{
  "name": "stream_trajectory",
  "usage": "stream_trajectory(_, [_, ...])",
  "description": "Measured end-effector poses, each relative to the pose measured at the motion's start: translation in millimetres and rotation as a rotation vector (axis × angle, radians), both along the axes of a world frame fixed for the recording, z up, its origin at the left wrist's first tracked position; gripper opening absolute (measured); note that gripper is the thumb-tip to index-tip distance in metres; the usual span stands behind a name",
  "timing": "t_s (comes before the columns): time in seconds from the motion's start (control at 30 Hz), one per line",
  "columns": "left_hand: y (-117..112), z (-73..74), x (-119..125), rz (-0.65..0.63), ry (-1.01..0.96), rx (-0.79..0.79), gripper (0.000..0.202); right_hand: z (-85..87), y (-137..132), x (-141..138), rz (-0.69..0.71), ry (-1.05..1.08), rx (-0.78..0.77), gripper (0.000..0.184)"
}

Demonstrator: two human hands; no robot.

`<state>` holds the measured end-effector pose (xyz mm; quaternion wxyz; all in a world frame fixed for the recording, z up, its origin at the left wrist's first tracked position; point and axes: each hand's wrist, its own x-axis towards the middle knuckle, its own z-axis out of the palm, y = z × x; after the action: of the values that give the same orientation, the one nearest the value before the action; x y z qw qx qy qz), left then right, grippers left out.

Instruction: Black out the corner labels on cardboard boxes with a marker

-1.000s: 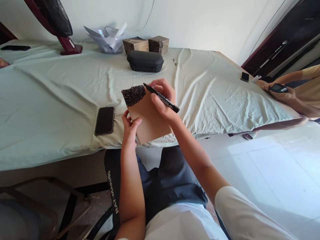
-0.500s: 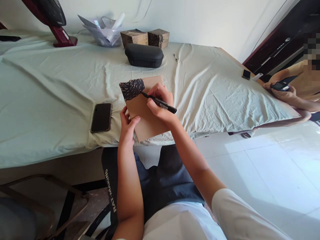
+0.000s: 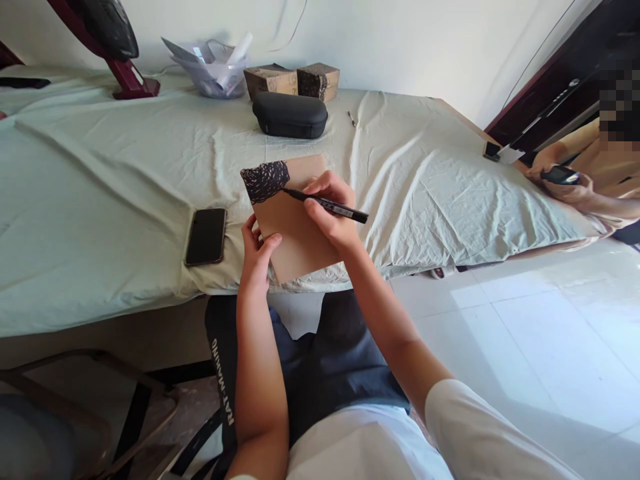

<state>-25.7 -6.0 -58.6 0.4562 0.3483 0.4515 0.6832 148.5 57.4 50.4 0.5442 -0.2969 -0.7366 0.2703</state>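
Note:
A brown cardboard box (image 3: 300, 247) sits near the front edge of the cloth-covered table, dense black curved strokes filling its far left corner. My left hand (image 3: 257, 250) grips the left side of the box, thumb on the top face and fingers around the edge. In my right hand (image 3: 335, 210) is a black marker pen (image 3: 345, 211), pinched between thumb and fingers. Its tip points left, at the lower right border of the inked patch; whether it touches the cardboard I cannot tell. A dark smartphone (image 3: 205, 237) lies to the left of my left hand.
Behind the box stand a black zip case (image 3: 290, 115), two patterned boxes (image 3: 273, 80) and a clear plastic basket (image 3: 217, 73) with papers. A small pen-like piece (image 3: 352, 119) lies on the greenish tablecloth (image 3: 115, 173). At right, a person's hands (image 3: 565, 180) hold a dark device.
My right hand and the marker have shifted slightly right, and the pen lies a little flatter. The left hand keeps its hold on the box. The whole view has moved slightly.

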Motion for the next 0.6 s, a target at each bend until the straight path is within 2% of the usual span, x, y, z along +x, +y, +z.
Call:
stream_trajectory(0.07, [1, -0.2, 0, 0.010, -0.009, 0.003, 0.087, -1.1, -1, 6, 0.004, 0.101, -0.040, 0.020])
stream_trajectory(0.17, [2, 0.4, 2, 0.016, -0.011, 0.009, 0.088, -3.6, -6, 9, 0.000, 0.168, -0.021, 0.025])
stream_trajectory(0.33, [2, 1.3, 3, 0.021, -0.036, 0.007, 0.090, -7.8, -12, 5, -0.060, 0.104, 0.011, 0.013])
stream_trajectory(0.43, [1, 0.5, 3, 0.018, -0.025, 0.002, 0.088, -10.4, -11, 0, -0.044, -0.030, 0.126, 0.006])
stream_trajectory(0.6, [1, -1.7, 2, 0.016, 0.000, 0.005, 0.090, -15.9, -5, -4, -0.058, -0.153, 0.356, 0.006])
